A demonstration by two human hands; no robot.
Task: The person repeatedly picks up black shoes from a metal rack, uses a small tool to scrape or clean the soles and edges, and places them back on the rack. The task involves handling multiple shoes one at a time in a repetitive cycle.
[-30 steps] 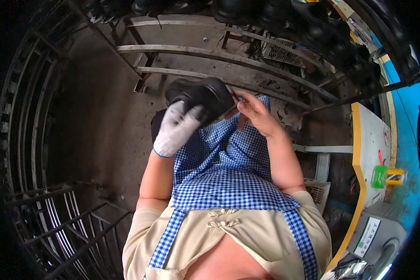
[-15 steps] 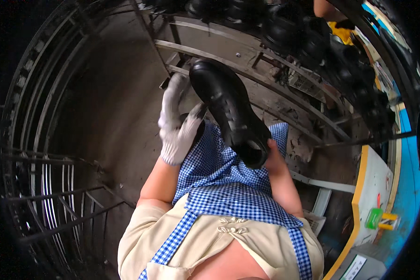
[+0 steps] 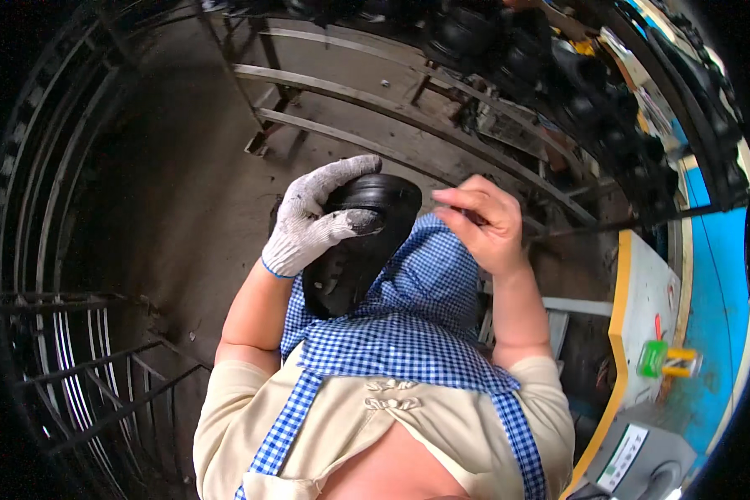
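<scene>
A black shoe (image 3: pixel 350 262) hangs over my lap, its gripped end up and its row of lace slots low on the near side. My left hand (image 3: pixel 305 218), in a white knit glove with darkened fingertips, is closed round the upper end, thumb in front and fingers over the far side. To the right of the shoe, my bare right hand (image 3: pixel 492 221) is raised and apart from it. Its fingers are bent with a gap between thumb and forefinger, and nothing shows in them. A blue-and-white checked apron (image 3: pixel 392 342) lies under the shoe.
Metal rack rails (image 3: pixel 333 87) run across ahead of me, with several dark shoes (image 3: pixel 517 54) along the upper right. Another metal rack (image 3: pixel 117 358) stands at left. On the right are a yellow-edged white panel (image 3: pixel 621 333), a green-and-yellow object (image 3: pixel 667 359) and a grey box (image 3: pixel 646 458).
The shoe has passed from my right hand to my left and come closer to me, its direction turned. My right hand has let go and risen to the right of it.
</scene>
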